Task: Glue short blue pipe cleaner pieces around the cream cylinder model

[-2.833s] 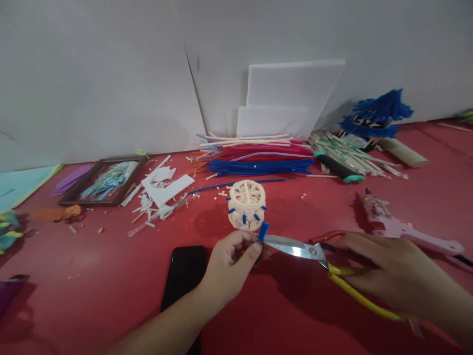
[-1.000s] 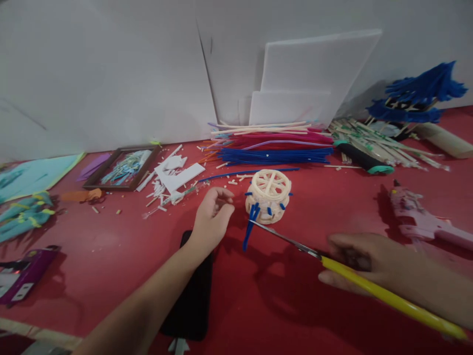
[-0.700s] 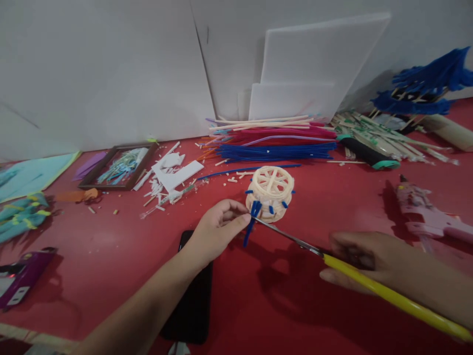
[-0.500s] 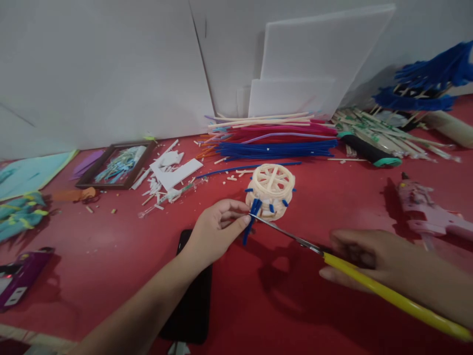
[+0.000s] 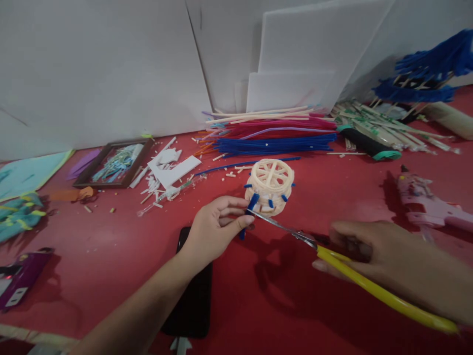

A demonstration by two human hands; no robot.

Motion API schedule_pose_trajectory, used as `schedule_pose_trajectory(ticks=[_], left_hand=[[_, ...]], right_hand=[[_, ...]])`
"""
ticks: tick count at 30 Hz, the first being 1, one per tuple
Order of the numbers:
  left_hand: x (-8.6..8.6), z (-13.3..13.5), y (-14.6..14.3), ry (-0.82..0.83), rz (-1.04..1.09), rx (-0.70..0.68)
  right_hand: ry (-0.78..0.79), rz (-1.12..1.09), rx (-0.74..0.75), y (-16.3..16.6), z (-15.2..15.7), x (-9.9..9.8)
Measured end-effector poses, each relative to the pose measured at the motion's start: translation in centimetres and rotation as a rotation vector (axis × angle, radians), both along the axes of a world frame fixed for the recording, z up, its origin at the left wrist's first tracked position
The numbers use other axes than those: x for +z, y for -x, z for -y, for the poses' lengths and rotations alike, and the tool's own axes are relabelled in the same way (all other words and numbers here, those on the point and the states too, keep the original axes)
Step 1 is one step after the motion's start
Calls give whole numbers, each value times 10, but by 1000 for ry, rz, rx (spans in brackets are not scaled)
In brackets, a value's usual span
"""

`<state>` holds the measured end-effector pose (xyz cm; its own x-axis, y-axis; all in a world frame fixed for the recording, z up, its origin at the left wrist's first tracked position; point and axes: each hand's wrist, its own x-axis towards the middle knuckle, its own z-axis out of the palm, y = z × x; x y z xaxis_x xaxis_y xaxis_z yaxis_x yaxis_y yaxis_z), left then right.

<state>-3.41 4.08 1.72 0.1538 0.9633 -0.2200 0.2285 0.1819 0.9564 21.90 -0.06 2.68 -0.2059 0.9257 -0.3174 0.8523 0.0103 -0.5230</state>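
Note:
My left hand [image 5: 216, 229] is closed, with a short blue pipe cleaner [image 5: 253, 201] pinched between thumb and fingers. Its lower end sticks out beneath the thumb. My right hand [image 5: 373, 261] grips a pair of scissors with long yellow handles [image 5: 380, 291]. The scissor blades [image 5: 275, 224] point left, their tips at the pipe cleaner beside my left fingertips. Just behind stands a small round cream-coloured piece [image 5: 272, 180] with a spoked top and short blue bits around its side. Whether the blades have cut through is hidden by the fingers.
A black phone [image 5: 190, 301] lies under my left forearm. Bundled pipe cleaners [image 5: 275, 143] lie behind the round piece. A pink glue gun [image 5: 424, 202] is at the right; white scraps [image 5: 173, 170] and a brown frame [image 5: 83, 180] are at the left.
The scissors and my right hand have shifted slightly left, the tips moving in at my left fingers. Two blue strips showed above the fingertips before; one shows now.

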Motion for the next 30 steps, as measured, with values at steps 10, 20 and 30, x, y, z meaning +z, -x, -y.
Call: schedule_pose_trajectory(ticks=[10, 20, 30], left_hand=[[-5, -1, -1, 72, 84, -12], [-6, -1, -1, 55, 58, -33], [6, 7, -4, -74, -56, -98]], right_hand=[[34, -15, 11, -2, -5, 1], [79, 7, 30, -7, -6, -5], [69, -36, 38, -14, 0, -1]])
